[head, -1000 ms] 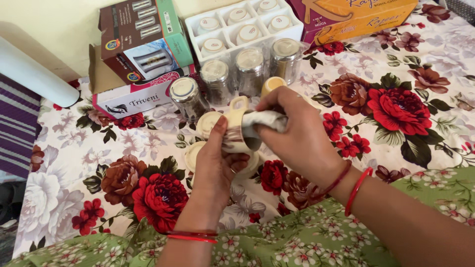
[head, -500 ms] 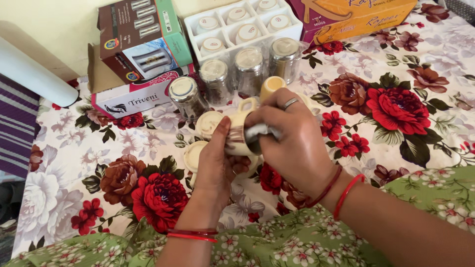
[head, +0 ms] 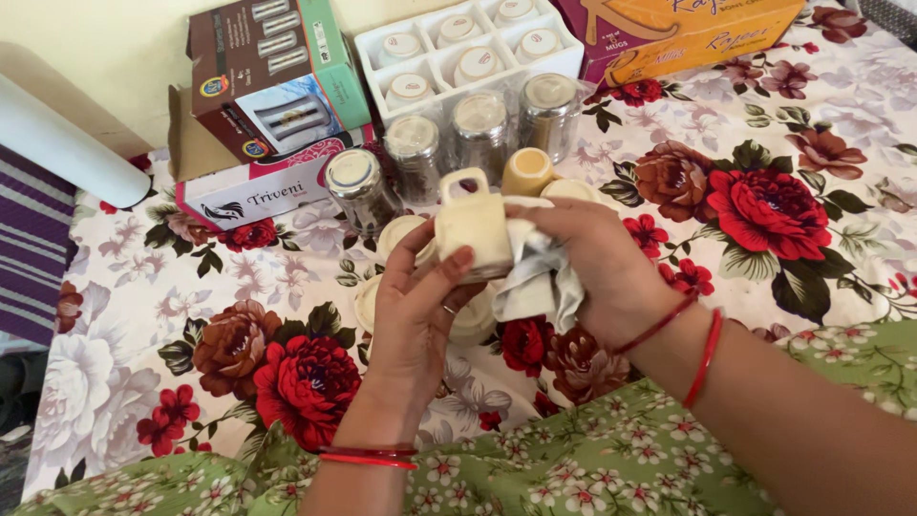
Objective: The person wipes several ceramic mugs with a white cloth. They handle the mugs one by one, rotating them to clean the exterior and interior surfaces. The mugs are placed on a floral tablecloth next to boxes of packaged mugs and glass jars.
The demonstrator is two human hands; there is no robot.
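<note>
- Cream mug (head: 471, 227) is up off the cloth, held above the cluster of upturned cream cups (head: 401, 235), just near of the steel tumblers.
- Its handle sticks up toward the far side; the long axis runs roughly near-to-far, tipped a little, with the mouth toward the near side where I cannot see into it.
- Look at it: plain cream glaze, squarish body, a chunky loop handle, a darker band at the lower edge.
- Left hand (head: 417, 315) comes in from the near side, palm up, fingers curled around the mug's left flank, thumb laid across its face — a firm wrap.
- Right hand (head: 602, 272) comes in from the right, wrist bent, fingers bunched on a crumpled white-grey cloth (head: 535, 277) pressed against the mug's right side.
- Red bangles (head: 683, 344) ride on both wrists.
- Far of the mug: 4 steel tumblers (head: 482, 124) standing mouth-down in a row, then a white divided tray (head: 468, 48) with more cups.
- Far left: stacked cardboard boxes (head: 272, 105); far right, a purple-and-orange box (head: 688, 33).
- Everything sits on a floral tablecloth (head: 783, 210).
</note>
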